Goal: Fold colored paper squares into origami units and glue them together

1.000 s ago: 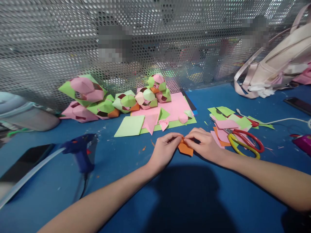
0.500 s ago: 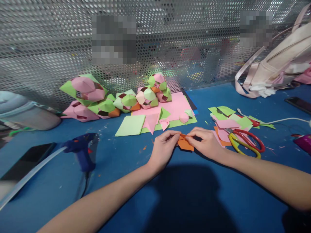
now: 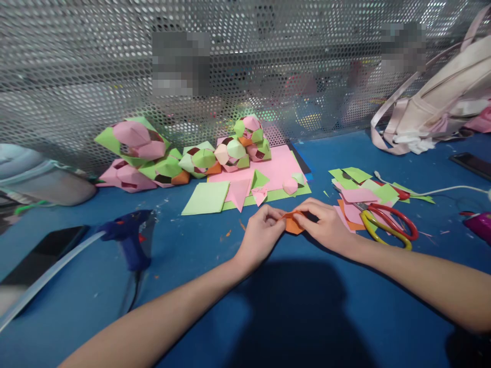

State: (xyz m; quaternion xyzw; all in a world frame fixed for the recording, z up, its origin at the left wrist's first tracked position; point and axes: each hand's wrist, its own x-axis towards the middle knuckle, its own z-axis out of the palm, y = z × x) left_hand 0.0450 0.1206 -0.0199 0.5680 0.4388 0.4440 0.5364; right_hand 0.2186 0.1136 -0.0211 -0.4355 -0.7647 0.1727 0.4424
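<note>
My left hand and my right hand meet over the blue table, both pinching a small folded piece of orange paper between thumb and fingers. The paper is held just above the table, partly hidden by my fingertips. Just beyond my hands lie pink and green paper sheets with a few small folded pieces on them.
Folded pink and green paper balls line the perforated metal screen. A blue glue gun stands at left, near a dark phone. Scissors rest on paper scraps at right. A pink bag sits far right.
The orange paper has been folded smaller and lifted slightly between my fingertips. Both hands stay in nearly the same place.
</note>
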